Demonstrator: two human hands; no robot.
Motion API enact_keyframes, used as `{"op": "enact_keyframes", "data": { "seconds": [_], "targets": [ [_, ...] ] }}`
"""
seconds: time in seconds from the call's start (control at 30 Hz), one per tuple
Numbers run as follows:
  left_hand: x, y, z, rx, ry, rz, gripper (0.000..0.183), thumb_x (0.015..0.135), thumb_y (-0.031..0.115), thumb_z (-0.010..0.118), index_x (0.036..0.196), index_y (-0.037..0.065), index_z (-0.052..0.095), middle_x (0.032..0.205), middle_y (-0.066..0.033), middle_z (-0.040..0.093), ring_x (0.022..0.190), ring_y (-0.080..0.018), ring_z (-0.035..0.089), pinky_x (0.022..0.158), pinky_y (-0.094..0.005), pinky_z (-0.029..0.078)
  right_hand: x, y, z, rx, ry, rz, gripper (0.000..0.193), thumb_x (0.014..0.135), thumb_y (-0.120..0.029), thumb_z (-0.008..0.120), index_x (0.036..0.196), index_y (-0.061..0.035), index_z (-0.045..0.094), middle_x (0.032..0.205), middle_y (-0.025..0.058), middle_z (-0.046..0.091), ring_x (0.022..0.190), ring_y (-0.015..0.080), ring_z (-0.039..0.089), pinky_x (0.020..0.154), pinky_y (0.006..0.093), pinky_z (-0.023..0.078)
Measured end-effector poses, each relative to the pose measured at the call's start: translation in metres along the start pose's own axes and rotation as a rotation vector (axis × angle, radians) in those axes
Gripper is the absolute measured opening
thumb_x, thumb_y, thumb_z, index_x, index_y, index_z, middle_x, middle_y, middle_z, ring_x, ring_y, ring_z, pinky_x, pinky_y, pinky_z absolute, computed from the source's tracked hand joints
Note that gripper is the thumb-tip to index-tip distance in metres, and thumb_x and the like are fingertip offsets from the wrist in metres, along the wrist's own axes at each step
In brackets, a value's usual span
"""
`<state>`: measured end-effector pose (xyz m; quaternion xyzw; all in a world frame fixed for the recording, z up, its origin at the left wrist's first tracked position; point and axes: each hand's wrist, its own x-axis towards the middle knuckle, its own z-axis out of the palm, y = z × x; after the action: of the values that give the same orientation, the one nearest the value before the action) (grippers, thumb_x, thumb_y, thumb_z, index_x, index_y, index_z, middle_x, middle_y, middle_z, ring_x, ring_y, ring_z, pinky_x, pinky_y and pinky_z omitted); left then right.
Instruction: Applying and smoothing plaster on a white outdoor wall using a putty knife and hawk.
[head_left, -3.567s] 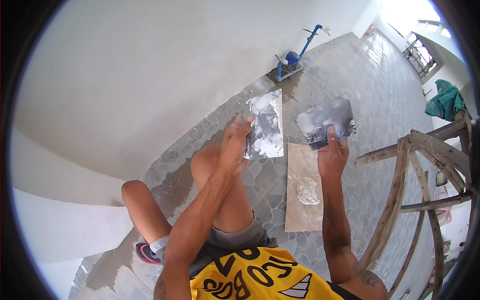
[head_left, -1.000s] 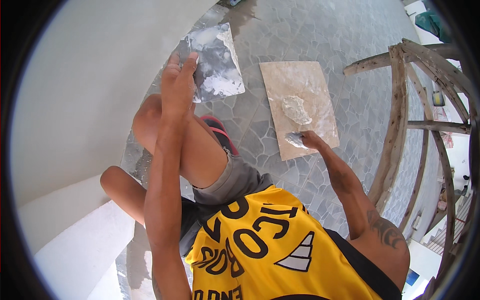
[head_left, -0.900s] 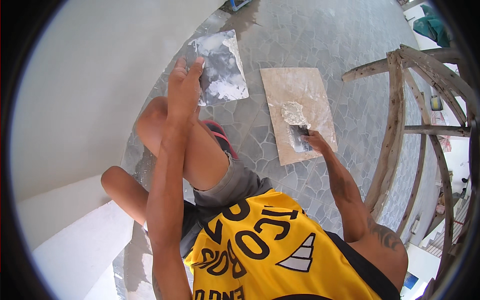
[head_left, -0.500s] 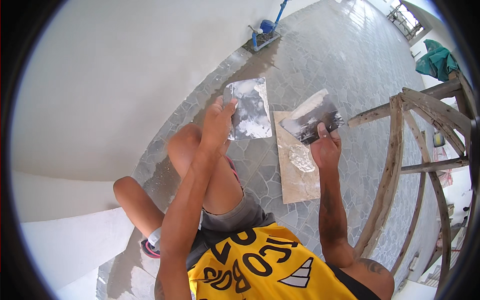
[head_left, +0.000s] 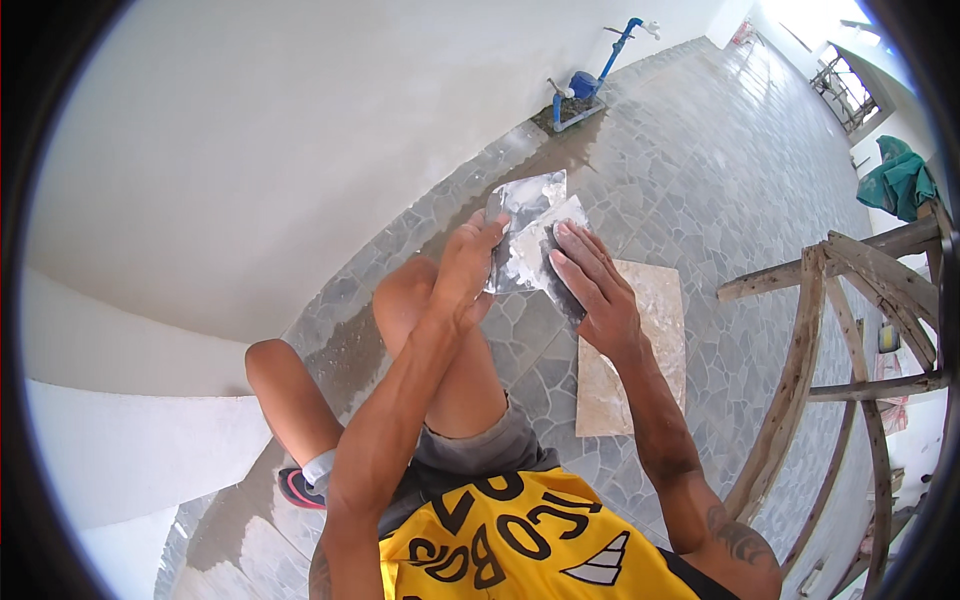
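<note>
My left hand (head_left: pixel 470 262) is closed on the left edge of a flat rectangular plastering blade (head_left: pixel 528 190), smeared with white putty. With my right hand (head_left: pixel 605 298) I grip a second flat blade (head_left: pixel 532 258), dark and coated with putty along its far side. This second blade overlaps the face of the first, its edge tilted across it. My right fingers lie extended over its back; the thumb is hidden. Below my right wrist, a pale rectangular board (head_left: pixel 655 300) with whitish smears lies on the floor, partly covered by my hand and forearm.
A white curved wall (head_left: pixel 250 180) runs along the left. Blue pipes with a meter (head_left: pixel 582 86) stand by the wall ahead. On the right is a rough wooden trestle (head_left: pixel 790 350), with green cloth (head_left: pixel 898 180) at its far end. Stone-patterned paving (head_left: pixel 700 170) covers the floor.
My right hand has swung left and turned over, bringing its blade onto the left one. The putty lump seen on the board is now out of sight. The whole view has shifted slightly.
</note>
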<state>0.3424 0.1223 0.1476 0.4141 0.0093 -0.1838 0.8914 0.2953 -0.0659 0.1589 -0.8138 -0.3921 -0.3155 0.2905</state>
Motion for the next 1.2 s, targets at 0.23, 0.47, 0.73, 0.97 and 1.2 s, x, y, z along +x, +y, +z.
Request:
{"op": "enact_keyframes", "data": {
  "seconds": [0.23,0.47,0.73,0.97,1.2],
  "targets": [
    [-0.002,-0.004,-0.006,0.026,0.061,0.001,0.084,0.098,0.018,0.055,0.147,-0.014,-0.004,0.127,-0.0203,0.053,0.099,-0.0146,0.063,0.078,-0.0257,0.055,-0.043,0.035,0.011,-0.137,-0.039,0.278,0.065,0.070,0.020,0.051,0.131,-0.0013,0.053,0.139,0.0184,0.052,0.132,0.0344,0.047,0.110,0.0459,0.039],
    [-0.001,-0.005,0.006,0.136,0.086,0.027,0.078,0.097,0.018,0.055,0.148,-0.014,0.005,0.126,-0.0187,0.053,0.101,-0.0141,0.061,0.080,-0.0251,0.052,-0.178,0.052,0.011,-0.180,-0.085,0.868,0.043,0.089,0.008,0.045,0.130,-0.0003,0.053,0.132,0.0212,0.056,0.123,0.0378,0.053,0.101,0.0426,0.046],
    [-0.001,-0.001,0.000,0.551,0.213,0.101,0.069,0.094,0.025,0.055,0.145,-0.013,0.028,0.118,-0.0122,0.058,0.097,-0.0093,0.058,0.068,-0.0222,0.049,-0.367,0.043,-0.027,-0.521,-0.146,1.002,0.044,0.083,0.011,0.048,0.125,-0.0007,0.056,0.120,0.0200,0.061,0.112,0.0385,0.057,0.095,0.0433,0.047],
    [-0.001,-0.013,-0.001,0.550,0.132,0.139,0.053,0.082,0.015,0.046,0.129,-0.008,0.048,0.128,-0.0213,0.057,0.110,-0.0311,0.057,0.099,-0.0334,0.040,-0.439,0.028,-0.017,-0.470,-0.386,0.849,0.053,0.073,0.010,0.054,0.125,-0.0035,0.057,0.124,0.0137,0.059,0.116,0.0326,0.055,0.098,0.0427,0.043],
    [-0.001,-0.001,0.007,0.477,0.142,0.020,0.040,0.097,0.018,0.048,0.129,-0.007,0.050,0.105,-0.0067,0.063,0.087,-0.0105,0.063,0.073,-0.0235,0.051,-0.457,0.051,0.010,-0.454,-0.485,0.815,0.052,0.074,0.009,0.054,0.124,-0.0041,0.056,0.125,0.0143,0.058,0.117,0.0330,0.055,0.099,0.0421,0.042]
  ]
}}
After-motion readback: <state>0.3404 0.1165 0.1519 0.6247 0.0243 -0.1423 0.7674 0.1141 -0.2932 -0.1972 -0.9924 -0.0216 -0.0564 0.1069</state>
